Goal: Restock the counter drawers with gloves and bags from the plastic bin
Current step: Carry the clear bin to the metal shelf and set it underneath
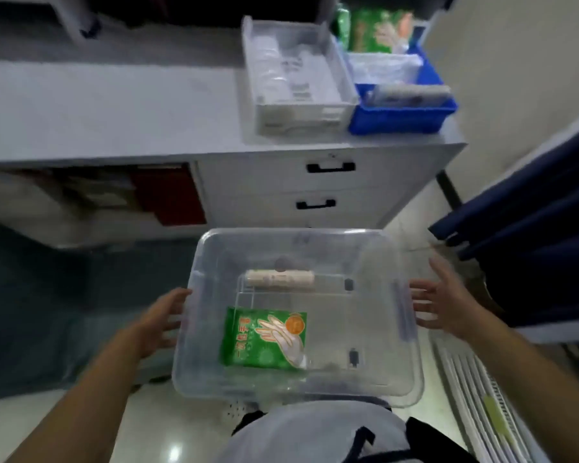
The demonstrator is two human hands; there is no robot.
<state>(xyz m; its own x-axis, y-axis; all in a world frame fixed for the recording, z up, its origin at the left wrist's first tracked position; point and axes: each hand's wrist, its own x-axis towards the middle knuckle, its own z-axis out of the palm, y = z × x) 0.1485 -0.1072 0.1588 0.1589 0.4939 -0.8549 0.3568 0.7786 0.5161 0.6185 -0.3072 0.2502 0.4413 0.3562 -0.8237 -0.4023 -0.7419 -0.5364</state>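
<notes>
Two hands, left hand (163, 317) and right hand (443, 304), flank our clear bin (405, 329), fingers spread, gripping nothing; between them lie a green glove packet (264, 337) and a bag roll (279, 280).

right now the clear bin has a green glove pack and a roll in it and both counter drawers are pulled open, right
Not quite: in the head view both counter drawers are closed. The clear bin does hold a green glove pack and a roll.
</notes>
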